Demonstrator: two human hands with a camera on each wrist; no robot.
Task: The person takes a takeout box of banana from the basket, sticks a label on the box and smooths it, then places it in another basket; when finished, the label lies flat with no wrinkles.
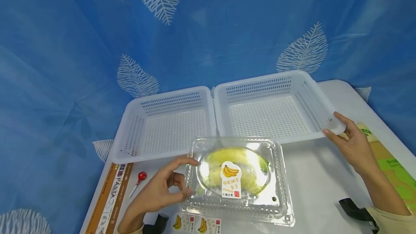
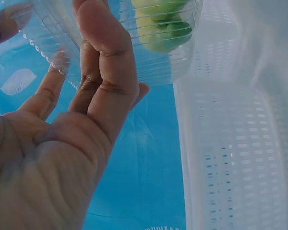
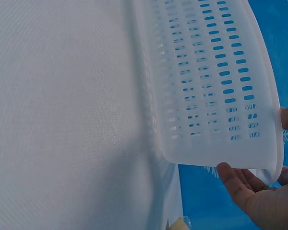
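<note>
A clear plastic clamshell box (image 1: 247, 205) with a banana-picture label (image 1: 231, 185) is held at its left edge by my left hand (image 1: 162, 187), thumb and fingers around that side. Inside it lies yellow-green fruit (image 2: 163, 28), partly hidden by glare and the label in the head view. My right hand (image 1: 352, 147) grips the near right corner of the right white perforated basket (image 1: 312, 136). Seen from the right wrist, fingers (image 3: 237, 184) press under that corner of the basket's rim. The inside of this basket holds nothing.
A second white basket (image 1: 162, 156), with nothing in it, stands beside the first. On the white table (image 1: 312, 183) lie a brown pasta packet (image 1: 108, 198), a red lollipop (image 1: 142, 176), banana stickers (image 1: 196, 224) and a green packet (image 1: 394, 170). A blue leaf-patterned curtain (image 1: 227, 28) hangs behind.
</note>
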